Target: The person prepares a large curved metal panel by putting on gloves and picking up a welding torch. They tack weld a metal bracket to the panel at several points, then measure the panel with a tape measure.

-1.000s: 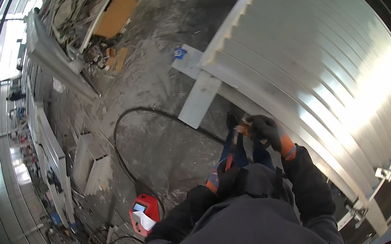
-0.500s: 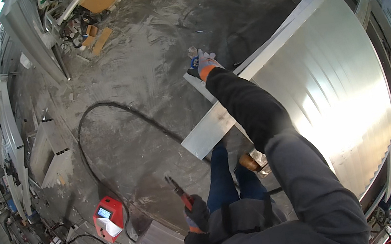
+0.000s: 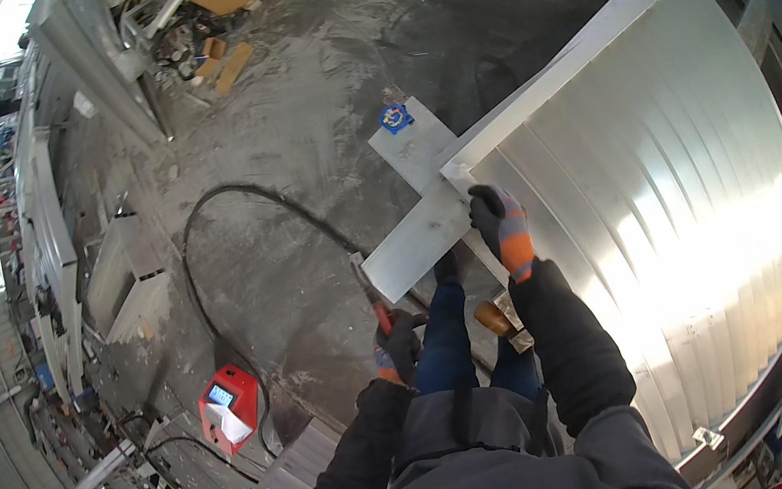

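Note:
My left hand (image 3: pixel 401 341), in a dark glove, is closed around the red handle of a red-handled tool (image 3: pixel 381 315). The tool's grey metal end points away from me, beside a pale metal bar (image 3: pixel 418 242). My right hand (image 3: pixel 498 215), in a grey and orange glove, is at the near corner of a large ribbed metal panel (image 3: pixel 606 192), where the bar meets it. Its fingers are curled together, and what they grip, if anything, is hidden. A small round blue thing (image 3: pixel 395 118) with a pale centre rests on a flat metal plate (image 3: pixel 420 151) beyond the bar.
A red machine (image 3: pixel 231 405) with a small screen stands at the left, and a thick black cable (image 3: pixel 231 189) loops over the floor. A brown cylindrical piece (image 3: pixel 493 318) is beside my leg. Metal profiles (image 3: pixel 117 270) and cardboard scraps (image 3: pixel 233 68) lie at the left and far left.
My right hand has let go of the blue thing, leaving it on the plate, and come back to the panel's corner. My left hand has brought the red-handled tool up and right, nearer the bar.

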Demonstrator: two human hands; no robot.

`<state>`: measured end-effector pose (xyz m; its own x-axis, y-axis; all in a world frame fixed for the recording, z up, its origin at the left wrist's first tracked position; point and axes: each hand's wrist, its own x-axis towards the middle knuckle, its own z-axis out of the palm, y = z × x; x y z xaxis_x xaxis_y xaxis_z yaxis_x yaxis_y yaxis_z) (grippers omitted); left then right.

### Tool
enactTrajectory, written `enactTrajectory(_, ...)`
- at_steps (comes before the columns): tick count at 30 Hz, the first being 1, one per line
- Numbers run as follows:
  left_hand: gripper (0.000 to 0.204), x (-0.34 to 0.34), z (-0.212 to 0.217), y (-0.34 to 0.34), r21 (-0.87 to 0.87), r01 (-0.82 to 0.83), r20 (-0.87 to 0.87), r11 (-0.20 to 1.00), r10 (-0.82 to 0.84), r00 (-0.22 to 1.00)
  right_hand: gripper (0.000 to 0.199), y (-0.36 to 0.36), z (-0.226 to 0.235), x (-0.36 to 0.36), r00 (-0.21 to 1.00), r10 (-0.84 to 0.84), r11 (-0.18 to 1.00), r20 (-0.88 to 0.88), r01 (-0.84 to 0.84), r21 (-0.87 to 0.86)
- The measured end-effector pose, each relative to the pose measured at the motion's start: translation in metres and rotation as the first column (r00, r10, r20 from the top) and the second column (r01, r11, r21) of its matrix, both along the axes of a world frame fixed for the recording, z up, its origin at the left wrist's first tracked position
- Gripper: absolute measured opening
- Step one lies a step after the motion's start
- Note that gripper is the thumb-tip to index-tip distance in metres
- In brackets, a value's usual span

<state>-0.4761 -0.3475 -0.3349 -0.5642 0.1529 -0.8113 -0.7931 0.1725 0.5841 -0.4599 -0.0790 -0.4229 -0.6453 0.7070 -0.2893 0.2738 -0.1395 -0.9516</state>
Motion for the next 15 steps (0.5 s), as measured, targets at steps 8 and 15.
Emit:
enactTrajectory(8,0.033,0.074,0.008,0.001,-0.081,0.052,-0.005,0.995,-0.053,0.999,0.053,0.011,-0.005,-0.039,0.973,0.175,0.88,0.152,-0.223,0.42)
enactTrajectory(15,0.025,0.054,0.008,-0.027,-0.116,-0.112,-0.007,0.987,0.112,0.994,0.078,0.056,-0.046,-0.21,0.771,0.282,0.626,0.571,-0.599,0.5)
